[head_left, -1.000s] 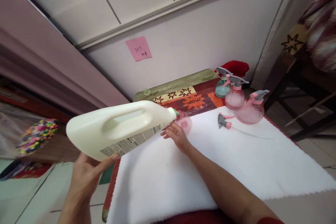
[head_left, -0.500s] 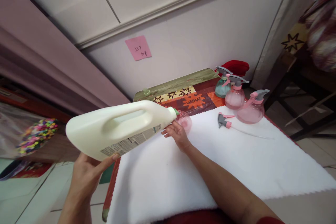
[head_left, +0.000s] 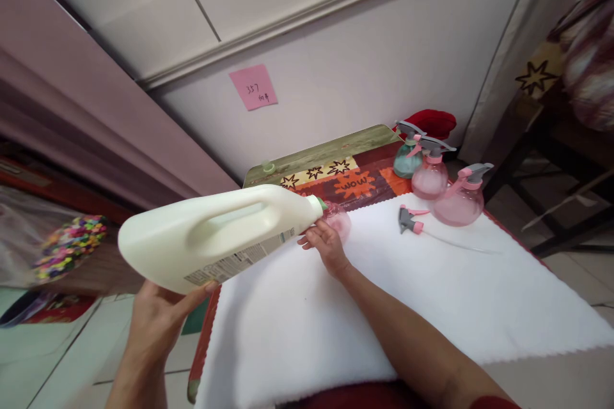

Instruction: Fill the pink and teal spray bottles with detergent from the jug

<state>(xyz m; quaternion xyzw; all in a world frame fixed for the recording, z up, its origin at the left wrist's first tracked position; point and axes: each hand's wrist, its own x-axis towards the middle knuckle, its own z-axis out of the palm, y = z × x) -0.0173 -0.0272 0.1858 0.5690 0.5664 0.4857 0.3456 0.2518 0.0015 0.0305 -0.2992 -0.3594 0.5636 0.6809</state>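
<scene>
My left hand [head_left: 160, 319] grips the bottom of a large white jug [head_left: 215, 239], tipped on its side with its neck pointing right. The jug's mouth meets the top of a small pink bottle [head_left: 338, 221] that has no sprayer on it and stands on a white towel [head_left: 384, 287]. Around that pink bottle my right hand [head_left: 326, 244] is wrapped, holding it steady. A loose pink and grey sprayer head [head_left: 409, 220] with its tube lies on the towel to the right.
At the table's back right stand a teal spray bottle [head_left: 406, 156] and two pink spray bottles [head_left: 458, 197], with a red cloth [head_left: 434, 123] behind them. A small green cap [head_left: 268, 168] rests at the back left. A pink note [head_left: 252, 87] is stuck on the wall.
The jug's base has dropped and drifted slightly left; otherwise both hands hold as before.
</scene>
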